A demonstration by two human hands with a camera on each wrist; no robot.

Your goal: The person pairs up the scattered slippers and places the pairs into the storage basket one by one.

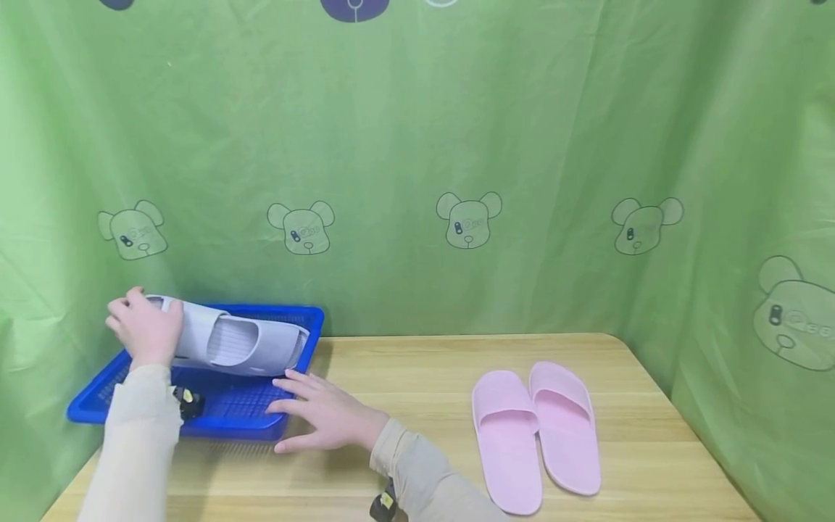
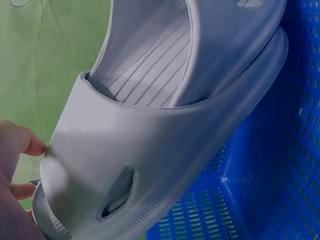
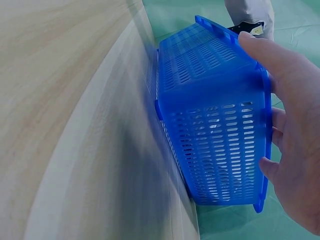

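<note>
My left hand [image 1: 145,330] grips the heel end of a pair of grey slippers [image 1: 225,342], nested one in the other and held tilted above a blue slotted plastic basket [image 1: 306,319] at the table's left end. The left wrist view shows the grey slippers [image 2: 165,130] close up over the basket [image 2: 270,190], with my fingers [image 2: 20,145] at their end. My right hand [image 1: 326,415] lies flat with straight fingers against the basket's near right corner. In the right wrist view the fingers [image 3: 285,100] rest on the basket's rim [image 3: 215,125].
A pair of pink slippers [image 1: 536,433] lies side by side on the wooden table [image 1: 404,377], right of centre. Green cloth with bear prints [image 1: 468,220] hangs behind and at both sides of the table.
</note>
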